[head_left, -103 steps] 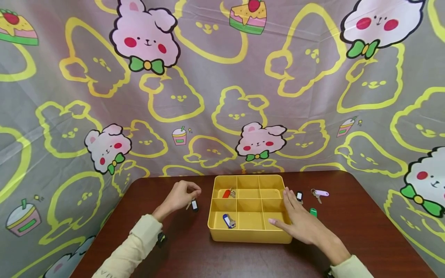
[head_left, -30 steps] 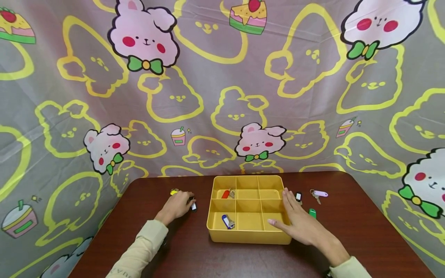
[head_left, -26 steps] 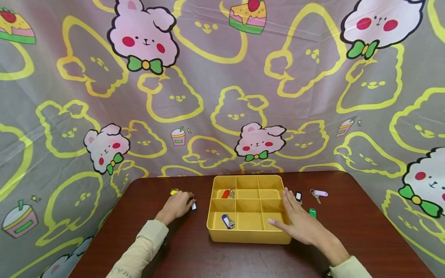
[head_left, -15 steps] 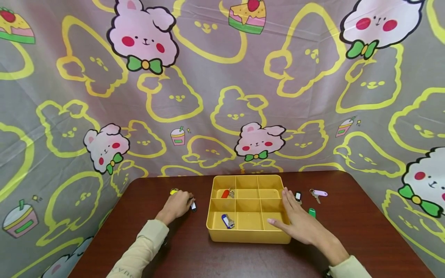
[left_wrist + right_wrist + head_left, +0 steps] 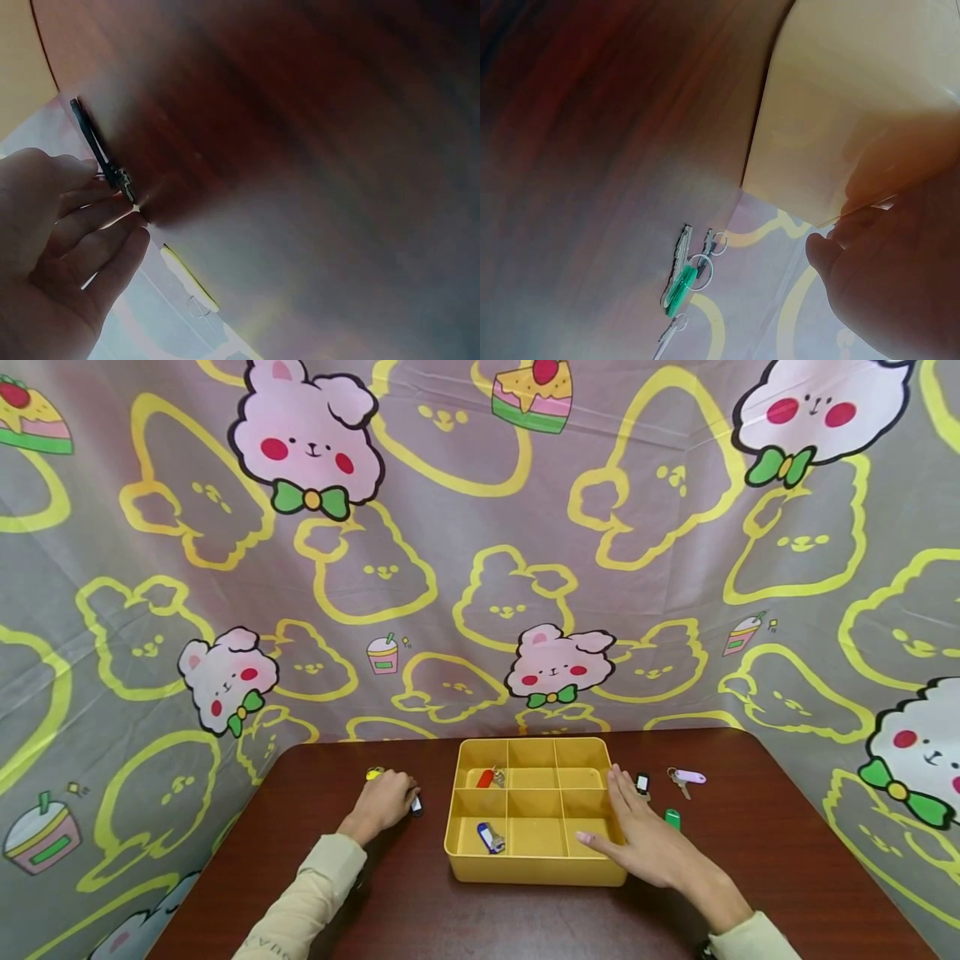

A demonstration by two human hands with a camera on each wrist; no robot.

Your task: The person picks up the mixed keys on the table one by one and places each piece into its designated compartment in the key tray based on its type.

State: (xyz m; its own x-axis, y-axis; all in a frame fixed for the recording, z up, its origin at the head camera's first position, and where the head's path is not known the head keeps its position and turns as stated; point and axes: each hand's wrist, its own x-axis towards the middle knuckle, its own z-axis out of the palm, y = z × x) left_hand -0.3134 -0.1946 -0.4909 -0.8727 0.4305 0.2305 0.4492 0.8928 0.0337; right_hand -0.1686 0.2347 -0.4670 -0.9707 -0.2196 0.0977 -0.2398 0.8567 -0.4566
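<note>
On the table's left side, my left hand (image 5: 386,799) is down at a key with a black tag (image 5: 417,805). Thumb and fingertips pinch it near its ring; in the left wrist view the black tag (image 5: 91,135) sticks out past the thumb, edge-on. Behind that hand lies a yellow key tag (image 5: 374,773), partly covered. My right hand (image 5: 648,841) rests with straight fingers along the right wall of a yellow six-compartment box (image 5: 536,870), its thumb over the rim. Inside the box are a red-tagged key (image 5: 486,778), back left, and a blue-tagged key (image 5: 491,838), front left.
Right of the box lie another black-tagged key (image 5: 642,784), a lilac-tagged key (image 5: 688,776) and a green-tagged key (image 5: 672,818), partly hidden by the right hand. The dark wooden table (image 5: 420,910) meets a patterned cloth (image 5: 450,568) at the back and sides.
From its raised position a few seconds ago, my left hand has come down onto the black-tagged key, and the yellow tag behind it has come into view. The right hand stays put.
</note>
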